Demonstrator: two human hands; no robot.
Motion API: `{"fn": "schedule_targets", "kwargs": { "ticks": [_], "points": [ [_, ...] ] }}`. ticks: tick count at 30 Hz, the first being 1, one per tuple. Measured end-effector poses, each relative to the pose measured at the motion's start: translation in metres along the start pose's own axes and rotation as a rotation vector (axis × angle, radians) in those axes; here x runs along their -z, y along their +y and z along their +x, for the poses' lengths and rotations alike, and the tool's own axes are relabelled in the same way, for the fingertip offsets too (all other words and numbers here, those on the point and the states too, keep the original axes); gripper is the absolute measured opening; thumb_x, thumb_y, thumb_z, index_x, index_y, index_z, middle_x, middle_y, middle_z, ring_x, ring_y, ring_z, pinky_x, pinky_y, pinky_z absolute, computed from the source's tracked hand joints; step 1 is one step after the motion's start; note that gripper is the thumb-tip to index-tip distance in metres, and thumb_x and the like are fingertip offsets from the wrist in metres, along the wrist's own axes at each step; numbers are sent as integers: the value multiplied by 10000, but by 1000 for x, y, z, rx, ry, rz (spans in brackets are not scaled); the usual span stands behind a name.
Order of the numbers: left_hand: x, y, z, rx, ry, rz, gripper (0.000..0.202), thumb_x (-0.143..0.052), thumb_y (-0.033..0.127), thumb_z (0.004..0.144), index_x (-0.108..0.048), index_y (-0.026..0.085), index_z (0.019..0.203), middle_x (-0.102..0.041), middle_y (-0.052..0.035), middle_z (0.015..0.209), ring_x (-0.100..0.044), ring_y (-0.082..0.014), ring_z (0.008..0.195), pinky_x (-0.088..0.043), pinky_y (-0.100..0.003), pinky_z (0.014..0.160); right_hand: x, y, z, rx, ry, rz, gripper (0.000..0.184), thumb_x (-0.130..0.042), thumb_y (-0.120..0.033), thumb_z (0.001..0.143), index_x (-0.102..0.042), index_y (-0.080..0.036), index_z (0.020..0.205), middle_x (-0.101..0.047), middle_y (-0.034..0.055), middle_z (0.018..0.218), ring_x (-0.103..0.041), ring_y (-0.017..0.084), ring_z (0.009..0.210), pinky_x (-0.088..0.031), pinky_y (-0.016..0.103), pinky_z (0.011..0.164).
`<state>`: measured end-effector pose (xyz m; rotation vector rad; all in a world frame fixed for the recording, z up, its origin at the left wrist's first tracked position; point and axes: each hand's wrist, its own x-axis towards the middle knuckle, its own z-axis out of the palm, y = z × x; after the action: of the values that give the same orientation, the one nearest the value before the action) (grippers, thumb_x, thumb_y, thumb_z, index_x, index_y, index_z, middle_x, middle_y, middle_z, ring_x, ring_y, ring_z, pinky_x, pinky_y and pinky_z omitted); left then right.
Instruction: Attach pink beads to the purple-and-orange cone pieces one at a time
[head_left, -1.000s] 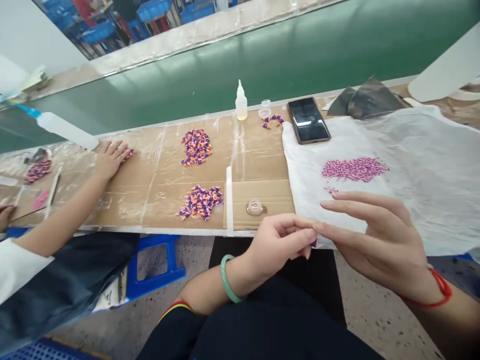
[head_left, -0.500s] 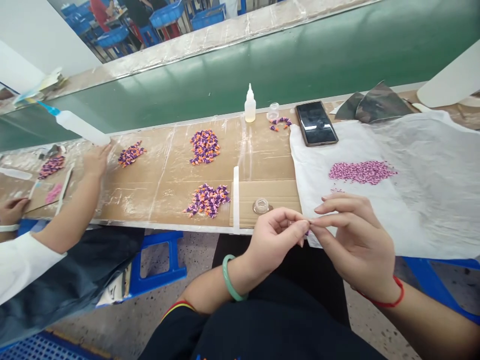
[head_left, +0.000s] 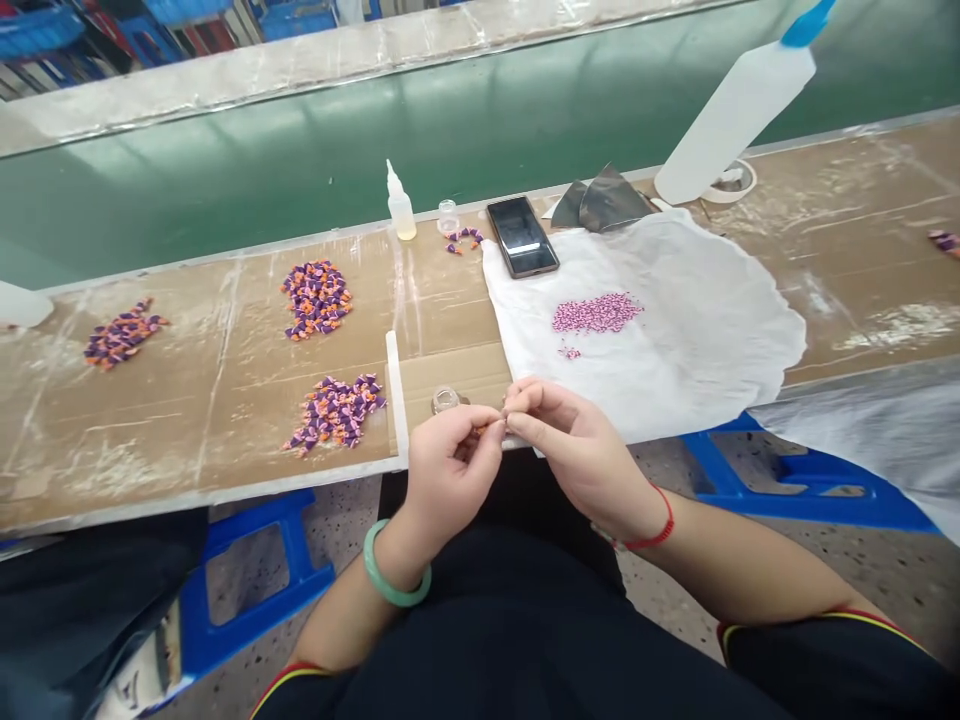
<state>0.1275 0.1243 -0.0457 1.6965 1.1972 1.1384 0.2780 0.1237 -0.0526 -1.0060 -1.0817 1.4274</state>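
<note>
My left hand [head_left: 454, 475], with a green bangle at the wrist, is closed in a pinch just over the table's front edge. A sliver of orange shows between its fingers, probably one of the small purple-and-orange pieces, mostly hidden. Fingertips of my right hand [head_left: 581, 455] meet it there, pinched together; what they hold is too small to make out. Just behind the left hand sits a small clear round dish [head_left: 445, 398]. To the left lies a pile of purple, pink and orange pieces [head_left: 337, 412]. Tiny pink bits [head_left: 598, 312] are spread on a white cloth [head_left: 705, 350].
Farther back are another pile of pieces [head_left: 317, 298], a dropper bottle [head_left: 401, 205], a small clear cup [head_left: 448, 215] and a phone [head_left: 523, 237]. A large white bottle [head_left: 739, 120] leans near a tape roll [head_left: 733, 182]. A white strip [head_left: 397, 395] lies left of the dish.
The view has swung right, so things sit farther left. My right fingers have drawn in closer to the left fingertips. The co-worker's arm at the left has gone out of view.
</note>
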Motion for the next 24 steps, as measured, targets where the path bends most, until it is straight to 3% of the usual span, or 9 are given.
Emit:
{"fn": "schedule_targets", "kwargs": {
  "ticks": [3,5,10,15,18,22,24],
  "points": [
    [1,-1,1,-108,27,122,196,-566,140,853,-634,167,671,-576,16,558,-461,-93,492,-375,-225,504,-2,-2,-2,28,24,-78,141,-712,-260,836,-632,-197,739,-583,-2,818,-561,121,728,-488,268,694],
    [2,-2,1,-108,42,98,192,-569,142,823,-609,167,637,-541,26,531,-437,-85,473,-358,-217,485,-3,-4,-3,35,28,-135,123,-698,-259,835,-634,-196,752,-599,0,804,-561,122,716,-480,267,678],
    [6,-1,4,176,-45,-250,161,-581,224,793,-583,176,639,-496,45,492,-417,-80,432,-327,-200,425,-1,-18,0,45,-63,-334,100,-607,-281,879,-643,-197,839,-663,16,782,-619,151,709,-511,291,673],
    [12,3,-3,291,-98,-280,127,-613,253,740,-590,164,652,-507,32,538,-407,-76,470,-318,-206,444,5,-31,1,232,-206,-756,160,-571,-248,892,-588,-225,735,-626,-10,654,-580,142,587,-451,280,570],
    [16,2,-8,320,-160,-275,126,-622,271,726,-602,159,669,-485,35,549,-399,-75,493,-318,-207,456,10,-24,3,387,-247,-915,156,-592,-288,903,-585,-253,751,-631,-10,649,-575,152,530,-415,305,510],
    [25,-3,-10,293,-118,-301,133,-648,268,722,-593,160,669,-471,41,552,-395,-69,505,-327,-214,482,9,-11,14,604,-288,-927,148,-527,-317,907,-575,-285,771,-612,-9,600,-535,156,440,-344,342,431],
    [30,-2,-11,327,-107,-371,149,-658,282,732,-602,156,675,-489,35,555,-401,-70,500,-323,-218,479,5,-14,17,625,-322,-913,130,-543,-306,906,-582,-278,785,-625,-3,620,-547,152,460,-355,332,437]
  ]
}}
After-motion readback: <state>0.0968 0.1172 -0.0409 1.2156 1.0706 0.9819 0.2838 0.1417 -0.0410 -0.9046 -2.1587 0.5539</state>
